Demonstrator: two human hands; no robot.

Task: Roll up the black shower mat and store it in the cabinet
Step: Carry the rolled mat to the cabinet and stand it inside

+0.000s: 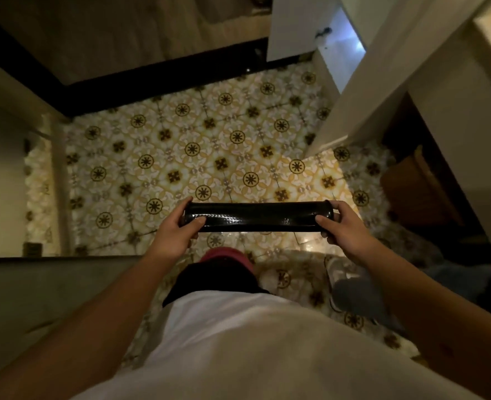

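The black shower mat [257,216] is a tight, glossy roll lying level in the air above the patterned floor tiles. My left hand [178,230] grips its left end, thumb on top. My right hand [343,226] grips its right end in the same way. At the right stands an open cabinet [428,174] with a dark inside and a white door [382,73] swung toward the middle of the view.
Yellow and brown patterned tiles [209,145] cover the floor. A black threshold strip [152,79] crosses the far side. A pale wall and ledge [22,272] run along the left. A brown box [417,186] sits inside the cabinet. My feet are below the roll.
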